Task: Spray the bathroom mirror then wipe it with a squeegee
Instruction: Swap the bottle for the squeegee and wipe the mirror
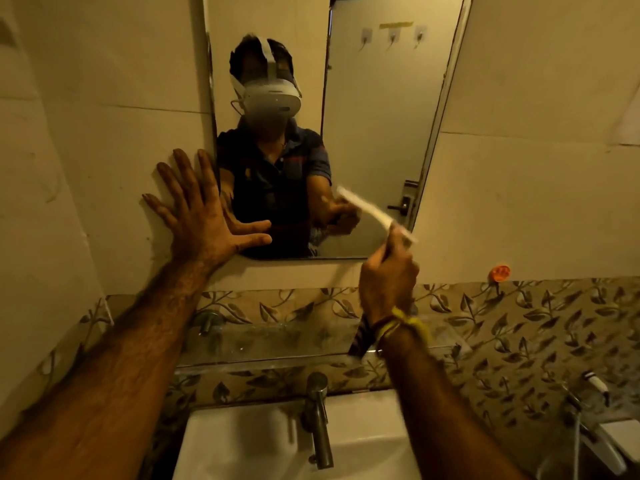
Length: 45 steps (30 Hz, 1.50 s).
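Squeegee (401, 233) in right hand (388, 289) against mirror (374, 116)

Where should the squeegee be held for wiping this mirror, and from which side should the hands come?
By the handle, from below, as the right hand grips it now. The squeegee has its pale blade strip up at the mirror near the lower right corner, tilted, while the handle points down toward the sink. The left hand is spread flat over the mirror's left edge and the wall.

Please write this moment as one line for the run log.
phase: wiping | right hand: holds squeegee at mirror lower right | left hand: flat, open, across mirror's left edge
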{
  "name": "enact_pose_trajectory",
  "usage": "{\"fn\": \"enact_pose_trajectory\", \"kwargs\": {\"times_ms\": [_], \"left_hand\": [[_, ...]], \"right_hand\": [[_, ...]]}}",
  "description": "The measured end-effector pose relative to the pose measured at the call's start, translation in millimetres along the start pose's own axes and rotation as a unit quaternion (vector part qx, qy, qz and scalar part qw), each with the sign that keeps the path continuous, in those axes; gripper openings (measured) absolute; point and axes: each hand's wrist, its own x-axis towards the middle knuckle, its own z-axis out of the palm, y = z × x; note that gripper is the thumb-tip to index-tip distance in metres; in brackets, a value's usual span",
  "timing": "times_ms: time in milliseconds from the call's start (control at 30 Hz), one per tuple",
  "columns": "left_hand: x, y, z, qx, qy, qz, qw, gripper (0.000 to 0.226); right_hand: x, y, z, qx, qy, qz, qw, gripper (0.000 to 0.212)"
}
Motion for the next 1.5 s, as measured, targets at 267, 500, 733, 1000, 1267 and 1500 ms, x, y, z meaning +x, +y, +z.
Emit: {"fn": "enact_pose_trajectory", "kwargs": {"times_ms": [267,500,733,1000,1267,1500], "left_hand": [[-2.3,-4.2,-5.4,-0.004,-0.034,0.01,0.999,0.158],[-4.1,-10.5,-10.0,0.003,-0.059,0.029,0.998,0.158],[-6.7,-13.6,-13.2,0.0,-0.062,0.038,0.997,0.152],[-6.6,-17.4,-15.1,-0.053,-0.026,0.035,0.998,0.083],[-9.9,-25.0,-30.1,-0.129,-0.042,0.032,0.99,0.072],[-14.4,-32.6,-35.7,-0.194,-0.033,0.03,0.98,0.067]], "right_hand": [[-7.7,-3.5,8.2,0.036,0.02,0.033,0.999,0.041],[-42.8,-5.5,32.8,0.074,0.019,0.086,0.993,0.042],[-32.6,-30.0,25.3,0.088,-0.007,0.083,0.993,0.043],[-54.5,-57.9,15.8,0.027,-0.127,0.003,0.992,0.054],[-1.3,-141.9,17.1,0.048,-0.123,-0.216,0.967,0.046],[-28.2,-89.7,31.6,0.123,-0.182,-0.317,0.923,0.047]]}}
